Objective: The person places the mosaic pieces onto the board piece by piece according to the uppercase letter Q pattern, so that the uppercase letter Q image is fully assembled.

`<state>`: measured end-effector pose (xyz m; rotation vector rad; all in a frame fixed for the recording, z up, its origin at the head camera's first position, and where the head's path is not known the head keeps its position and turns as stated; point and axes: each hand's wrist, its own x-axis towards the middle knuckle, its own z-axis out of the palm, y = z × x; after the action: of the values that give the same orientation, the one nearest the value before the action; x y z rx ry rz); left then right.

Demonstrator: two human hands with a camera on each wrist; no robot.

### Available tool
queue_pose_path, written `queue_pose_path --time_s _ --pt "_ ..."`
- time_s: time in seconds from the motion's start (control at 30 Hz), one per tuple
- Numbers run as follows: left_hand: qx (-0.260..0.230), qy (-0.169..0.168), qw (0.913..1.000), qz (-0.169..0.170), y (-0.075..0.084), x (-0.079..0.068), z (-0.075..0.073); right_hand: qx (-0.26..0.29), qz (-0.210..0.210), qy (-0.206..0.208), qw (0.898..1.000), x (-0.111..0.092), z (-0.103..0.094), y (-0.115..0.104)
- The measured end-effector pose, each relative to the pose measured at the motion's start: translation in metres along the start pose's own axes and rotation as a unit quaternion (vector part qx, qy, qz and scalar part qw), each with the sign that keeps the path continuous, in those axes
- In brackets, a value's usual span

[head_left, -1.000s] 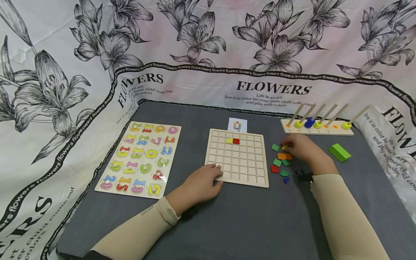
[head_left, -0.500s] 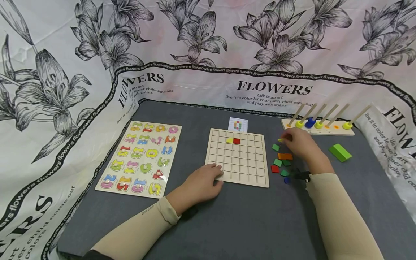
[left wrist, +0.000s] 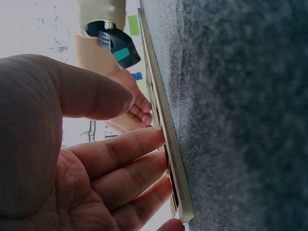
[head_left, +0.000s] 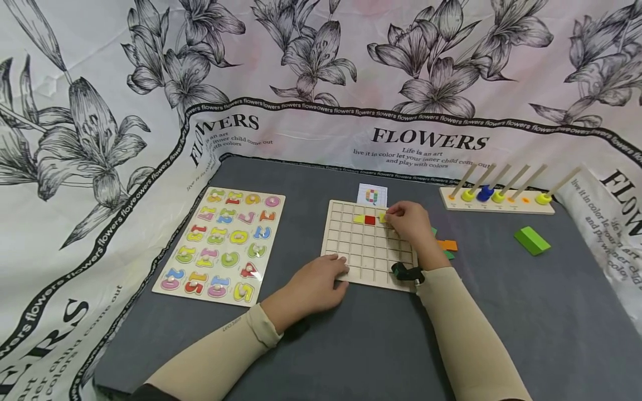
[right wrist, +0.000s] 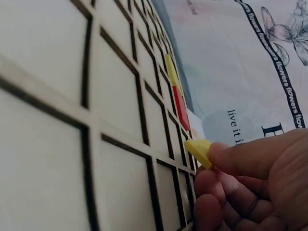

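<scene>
Right hand [head_left: 410, 223]: thumb and fingertips closed in a pinch on a yellow piece [right wrist: 199, 151], tilted, at the grid board [head_left: 358, 253] near its far edge, right of the red piece [head_left: 369, 220]; seated or not, can't tell. Left hand [head_left: 308, 287]: fingers loosely extended, holding nothing, tips at the board's near edge, toward its left corner. Step, likely: placing. Next probably calls for squaring the piece to its cell, then release.
</scene>
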<state>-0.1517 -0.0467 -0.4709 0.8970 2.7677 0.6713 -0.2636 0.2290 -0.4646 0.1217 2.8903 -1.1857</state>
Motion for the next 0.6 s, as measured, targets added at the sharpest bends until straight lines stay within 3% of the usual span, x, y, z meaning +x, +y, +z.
queue_pose_path --time_s 0.27,0.6 --pt "0.005 0.011 0.9999 0.012 -0.0001 -0.0004 0.0007 -0.015 0.006 -0.019 1.000 -0.0048 0.0055 0.0013" --pt "-0.001 0.005 1.0000 0.005 0.0017 -0.0007 -0.0015 -0.015 0.004 -0.028 1.000 -0.0064 0.0051 -0.0010"
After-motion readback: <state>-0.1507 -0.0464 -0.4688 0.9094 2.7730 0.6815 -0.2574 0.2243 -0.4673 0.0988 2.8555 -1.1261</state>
